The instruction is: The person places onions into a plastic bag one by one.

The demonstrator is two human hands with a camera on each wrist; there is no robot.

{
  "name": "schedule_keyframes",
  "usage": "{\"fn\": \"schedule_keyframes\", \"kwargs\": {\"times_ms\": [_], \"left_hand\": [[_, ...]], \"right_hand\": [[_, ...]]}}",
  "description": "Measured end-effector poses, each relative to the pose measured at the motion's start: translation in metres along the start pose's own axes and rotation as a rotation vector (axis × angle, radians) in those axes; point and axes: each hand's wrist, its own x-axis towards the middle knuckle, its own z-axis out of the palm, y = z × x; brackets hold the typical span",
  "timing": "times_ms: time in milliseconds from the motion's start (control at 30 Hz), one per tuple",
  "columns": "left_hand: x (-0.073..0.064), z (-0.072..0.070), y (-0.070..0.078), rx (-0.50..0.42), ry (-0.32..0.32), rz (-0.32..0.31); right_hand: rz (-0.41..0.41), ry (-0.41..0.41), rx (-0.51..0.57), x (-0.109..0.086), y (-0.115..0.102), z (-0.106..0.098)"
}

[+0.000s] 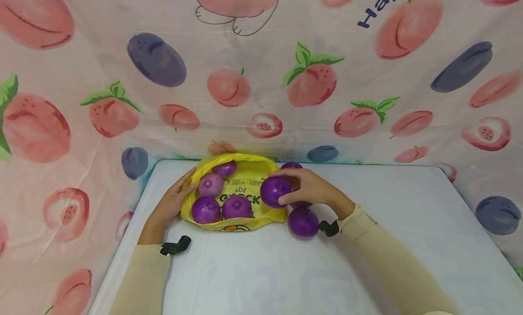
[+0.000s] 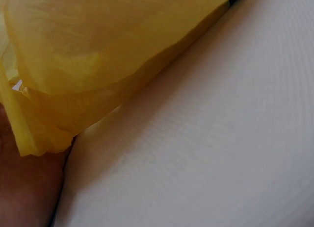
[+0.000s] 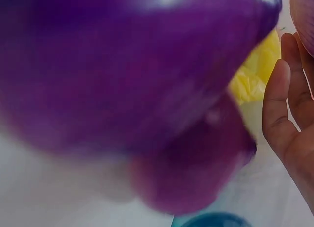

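A yellow plastic bag (image 1: pixel 248 224) lies with its mouth spread wide, several shiny purple onion-like balls inside, each showing a small nub. At its left rim my left hand (image 1: pixel 168 208) grips the plastic, thumb over the edge. Over the right side of the mouth, my right hand (image 1: pixel 312 188) holds another purple onion-like ball (image 1: pixel 274 192) between thumb and fingers. In the right wrist view, only part of that hand (image 3: pixel 299 124) shows beside the held ball's edge. The left wrist view shows the bag's yellow side (image 2: pixel 98 55) against the palm.
Outside the bag, a purple ball (image 1: pixel 303 223) sits below the right wrist. Another one (image 1: pixel 292 165) shows behind the right hand, and one more is partly hidden beneath it. The white tabletop (image 1: pixel 261 274) meets a fruit-print cloth (image 1: pixel 269 88) at the back.
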Motion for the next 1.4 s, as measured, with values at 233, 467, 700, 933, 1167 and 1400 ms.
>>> {"fn": "schedule_keyframes", "kwargs": {"times_ms": [233, 467, 700, 933, 1167, 1400], "left_hand": [[0.002, 0.001, 0.001, -0.020, -0.015, 0.009], [0.002, 0.001, 0.003, -0.011, -0.021, 0.016], [0.002, 0.002, 0.003, 0.000, -0.017, 0.020], [0.002, 0.000, 0.002, 0.016, -0.005, 0.016], [0.000, -0.001, 0.001, 0.038, 0.008, -0.003], [0.000, 0.000, 0.001, 0.035, 0.007, -0.009]], "right_hand": [[-0.052, 0.003, -0.017, 0.015, -0.008, 0.009], [-0.057, 0.023, -0.063, 0.028, -0.018, 0.016], [-0.065, 0.041, -0.090, 0.038, -0.031, 0.024], [0.000, 0.134, -0.112, 0.050, -0.042, 0.041], [0.041, 0.189, -0.100, 0.065, -0.047, 0.058], [0.094, 0.237, -0.119, 0.076, -0.051, 0.072]]}}
